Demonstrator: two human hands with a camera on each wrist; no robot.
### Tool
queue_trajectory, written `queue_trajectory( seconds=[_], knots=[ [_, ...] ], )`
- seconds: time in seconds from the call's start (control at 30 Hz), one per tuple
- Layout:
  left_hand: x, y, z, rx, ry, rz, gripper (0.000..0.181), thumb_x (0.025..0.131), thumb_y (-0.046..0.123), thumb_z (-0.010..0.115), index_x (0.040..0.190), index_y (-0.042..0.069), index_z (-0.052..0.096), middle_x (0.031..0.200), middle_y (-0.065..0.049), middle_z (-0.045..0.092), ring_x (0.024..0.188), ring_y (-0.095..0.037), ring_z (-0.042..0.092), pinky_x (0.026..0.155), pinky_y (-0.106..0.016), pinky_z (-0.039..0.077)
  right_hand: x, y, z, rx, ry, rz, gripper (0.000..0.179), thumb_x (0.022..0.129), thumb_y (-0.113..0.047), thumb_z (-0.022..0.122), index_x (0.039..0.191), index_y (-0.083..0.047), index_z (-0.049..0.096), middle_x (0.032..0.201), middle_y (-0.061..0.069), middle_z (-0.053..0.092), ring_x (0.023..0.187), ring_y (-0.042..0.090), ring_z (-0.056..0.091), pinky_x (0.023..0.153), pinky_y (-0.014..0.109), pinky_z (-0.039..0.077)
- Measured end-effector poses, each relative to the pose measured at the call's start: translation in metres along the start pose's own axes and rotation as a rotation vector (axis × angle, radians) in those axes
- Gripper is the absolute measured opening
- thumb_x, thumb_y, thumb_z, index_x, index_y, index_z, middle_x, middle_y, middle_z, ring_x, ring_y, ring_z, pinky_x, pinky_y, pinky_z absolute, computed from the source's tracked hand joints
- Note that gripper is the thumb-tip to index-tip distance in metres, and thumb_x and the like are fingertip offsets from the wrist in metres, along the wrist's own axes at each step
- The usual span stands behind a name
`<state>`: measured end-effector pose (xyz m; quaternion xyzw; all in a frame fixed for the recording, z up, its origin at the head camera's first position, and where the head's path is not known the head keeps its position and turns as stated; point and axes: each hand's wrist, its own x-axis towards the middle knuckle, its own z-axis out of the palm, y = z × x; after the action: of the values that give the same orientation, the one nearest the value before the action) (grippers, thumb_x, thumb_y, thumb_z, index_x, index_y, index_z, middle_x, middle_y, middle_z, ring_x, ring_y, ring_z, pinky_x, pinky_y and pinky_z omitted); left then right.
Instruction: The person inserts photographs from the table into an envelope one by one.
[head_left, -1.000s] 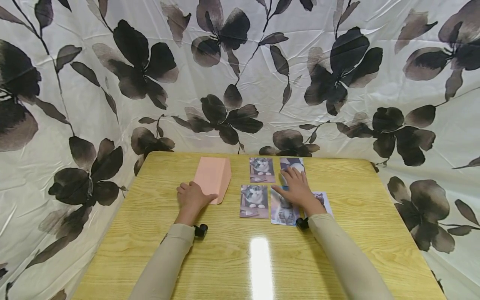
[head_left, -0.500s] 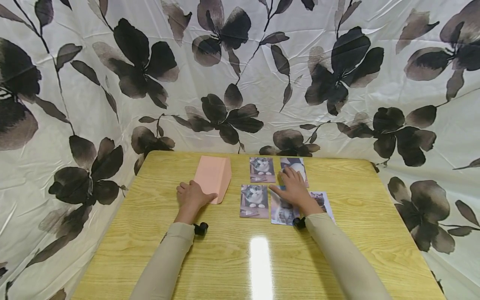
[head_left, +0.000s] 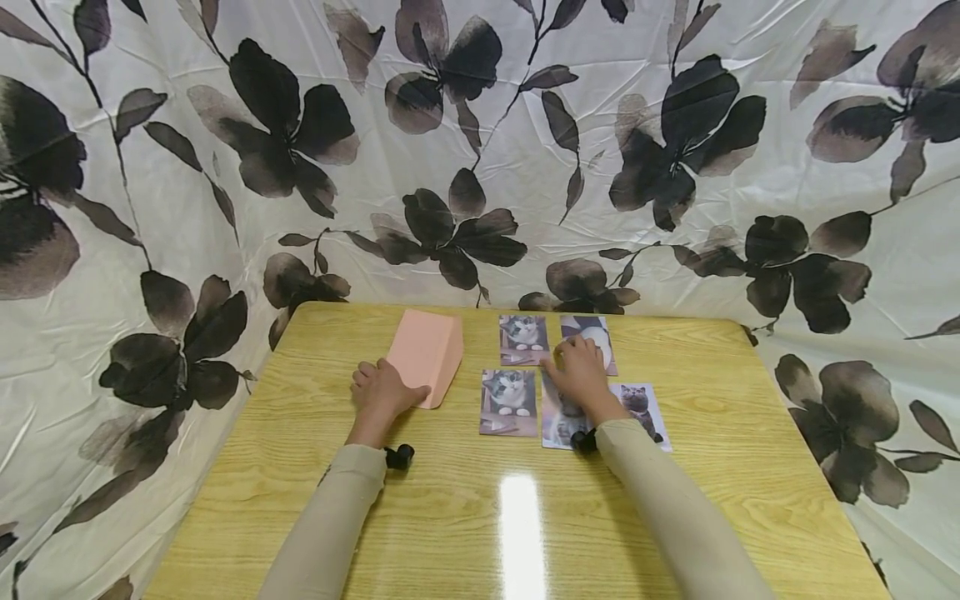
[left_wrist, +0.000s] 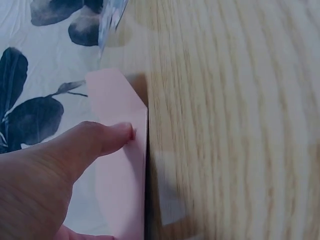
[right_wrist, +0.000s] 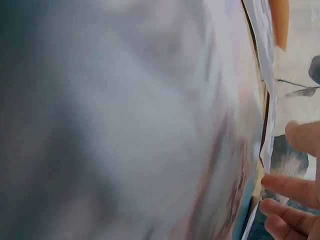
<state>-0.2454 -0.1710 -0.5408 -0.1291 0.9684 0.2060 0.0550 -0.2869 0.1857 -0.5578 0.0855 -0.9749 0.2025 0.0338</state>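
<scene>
My left hand point(head_left: 381, 392) rests on the near left corner of a pink envelope point(head_left: 420, 346), its thumb pressing the flap in the left wrist view. Bent fingers lie along the envelope's left edge. My right hand point(head_left: 583, 377) reaches over a kitten photo card point(head_left: 557, 429), with fingertips at the lower edge of the upper right card point(head_left: 597, 332). In the right wrist view its thumb stands apart from the fingers point(right_wrist: 292, 190) and no card is between them. Under the right wrist, part of the kitten card is hidden.
Two matching cat photo cards lie in a column, an upper one point(head_left: 523, 340) and a lower one point(head_left: 508, 404). A grey cat card point(head_left: 639, 408) lies beside the right forearm. The wooden table point(head_left: 450, 517) ends at a floral cloth point(head_left: 450, 150) behind.
My right hand has drawn slightly left and its fingers have bent, uncovering more of the grey cat card. The left hand stays on the envelope, which has barely shifted.
</scene>
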Motion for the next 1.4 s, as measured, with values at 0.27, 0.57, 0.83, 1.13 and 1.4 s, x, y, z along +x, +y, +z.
queue_trajectory(
  seconds=[0.27,0.57,0.83,1.13,1.4],
  knots=[
    [-0.004,0.001,-0.001,-0.029,0.026,0.049,0.095,0.089,0.048,0.081,0.141,-0.018,0.037,0.132,-0.041,0.041,0.127,-0.056,0.041,0.106,-0.063,0.040,0.010,-0.009,0.007,0.028,0.040,0.088,0.051,0.100,-0.055,0.071,0.097,-0.004,0.071,0.110,0.017,0.059,0.109,0.040,0.052,0.102,0.057,0.041],
    [-0.008,0.005,0.003,-0.033,0.069,0.100,0.089,0.092,0.049,0.078,0.137,-0.019,0.042,0.134,-0.041,0.045,0.129,-0.056,0.043,0.106,-0.062,0.043,0.017,-0.020,0.009,-0.047,0.007,0.230,0.060,0.095,-0.063,0.071,0.079,-0.006,0.058,0.110,0.022,0.063,0.109,0.045,0.058,0.100,0.059,0.044],
    [-0.011,0.008,0.006,-0.040,0.124,0.148,0.090,0.091,0.050,0.079,0.137,-0.019,0.045,0.132,-0.040,0.049,0.129,-0.055,0.045,0.107,-0.060,0.042,0.020,-0.025,0.007,0.004,-0.033,0.309,0.057,0.096,-0.058,0.074,0.083,-0.004,0.064,0.119,0.026,0.063,0.118,0.048,0.059,0.105,0.062,0.044],
    [-0.010,0.010,0.012,-0.089,0.140,0.168,0.094,0.089,0.051,0.081,0.142,-0.018,0.044,0.137,-0.039,0.049,0.130,-0.053,0.045,0.107,-0.058,0.044,0.019,-0.025,0.006,0.228,0.056,0.358,0.026,0.099,-0.030,0.077,0.084,-0.009,0.077,0.097,0.010,0.077,0.094,0.035,0.071,0.090,0.056,0.055],
    [-0.011,0.011,0.012,-0.090,0.150,0.185,0.093,0.091,0.050,0.081,0.144,-0.017,0.044,0.138,-0.039,0.049,0.130,-0.052,0.045,0.107,-0.058,0.044,0.022,-0.020,-0.004,0.502,-0.036,0.353,0.033,0.102,-0.021,0.073,0.127,0.000,0.069,0.116,0.020,0.072,0.095,0.032,0.068,0.078,0.043,0.054]
  ],
)
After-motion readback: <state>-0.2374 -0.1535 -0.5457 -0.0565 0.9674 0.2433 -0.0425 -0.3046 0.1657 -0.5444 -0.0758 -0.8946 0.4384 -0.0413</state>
